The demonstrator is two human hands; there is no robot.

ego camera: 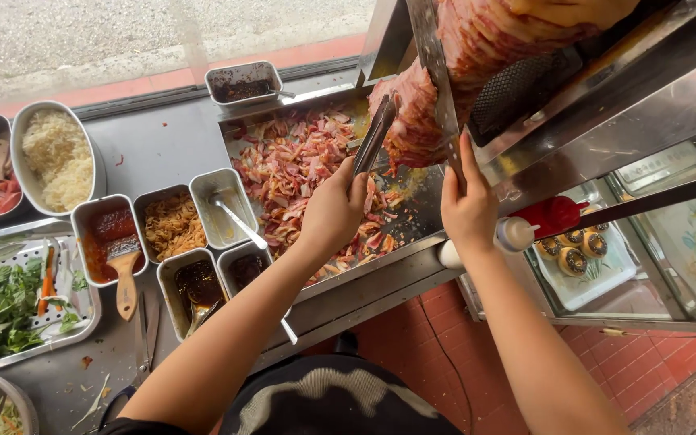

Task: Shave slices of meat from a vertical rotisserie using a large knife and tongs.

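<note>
At the bottom of the meat stack point(420, 113), over the steel catch tray point(412, 217), both of my hands are busy. My left hand point(333, 211) is closed around the handles of the metal tongs point(374, 135), whose tips press against the lower lobe of meat. My right hand point(469, 211) is wrapped around the handle of the long knife point(432, 72), the blade standing nearly upright along the face of the stack.

As I judge it, the main risk is the blade meeting the tongs or my left knuckles, because the tong tips sit just beside the cutting edge; a downward slip on greasy meat would carry the knife straight toward them. A second risk is spillage: the shaved meat point(308, 165) already heaped in the tray lies close to its front lip, and fresh slices falling wide could drop over the edge to the red tile floor point(412, 338). The steel sauce containers point(203, 234) stand just beside the tray on the left, so flung scraps could land in them. My right forearm also passes near the red squeeze bottle point(553, 213), and an elbow swing could knock it over.
</note>
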